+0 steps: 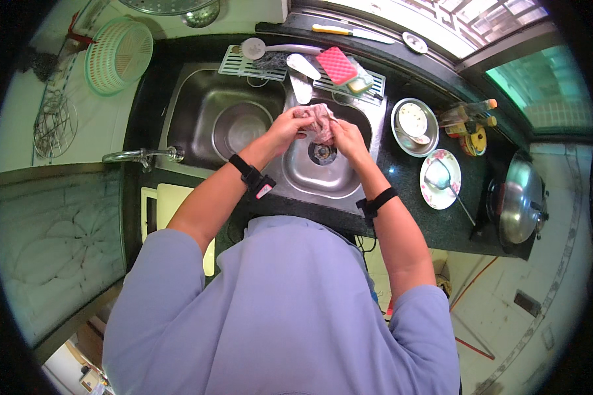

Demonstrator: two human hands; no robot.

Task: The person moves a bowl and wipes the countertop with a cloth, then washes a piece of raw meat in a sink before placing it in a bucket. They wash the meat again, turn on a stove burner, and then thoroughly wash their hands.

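A crumpled pink cloth [319, 121] is bunched between my two hands, over the right basin [321, 177] of a stainless steel double sink. My left hand [287, 129] grips the cloth's left side, thumb and fingers around it. On the other side, my right hand [349, 139] pinches its right edge. Just below the cloth shows the drain strainer [322, 154]. In the left basin [192, 108] sits a round metal bowl [242, 129].
Behind the sink, a pink sponge [336, 65] rests by a slotted rack [254, 69]. A yellow-handled knife [353, 32] lies on the window ledge. To the right stand a metal basin [400, 143], a floral plate [437, 197] with a ladle [439, 176], bottles [467, 109] and a lidded wok [521, 197].
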